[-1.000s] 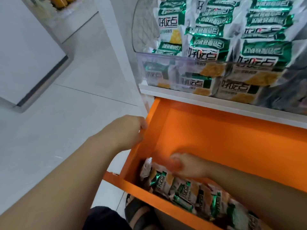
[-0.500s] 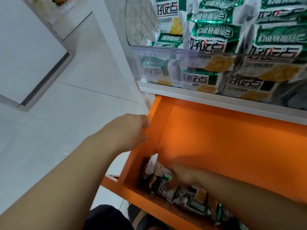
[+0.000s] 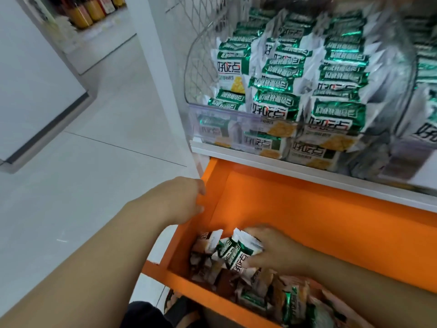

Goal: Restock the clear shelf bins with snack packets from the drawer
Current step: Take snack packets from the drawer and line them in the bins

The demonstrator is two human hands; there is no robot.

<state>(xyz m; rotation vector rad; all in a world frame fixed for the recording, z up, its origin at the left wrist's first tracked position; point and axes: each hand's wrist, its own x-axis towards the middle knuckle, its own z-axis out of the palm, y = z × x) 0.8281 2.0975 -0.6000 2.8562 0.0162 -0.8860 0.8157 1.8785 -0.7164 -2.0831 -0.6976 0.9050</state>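
Right hand (image 3: 274, 253) — now around packet (image 3: 236, 254)

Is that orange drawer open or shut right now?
Open. The orange drawer sticks out below the shelf, its snack packets showing, and the right hand reaches inside it.

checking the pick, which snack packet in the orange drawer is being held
The green-and-white foil packet tilted up, gripped by the right hand; the rest lie loose in the orange drawer.

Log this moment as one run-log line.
left hand: holds drawer side | right hand: grips snack packet in drawer | shelf bin: holds packets | step: packet not yet lifted out
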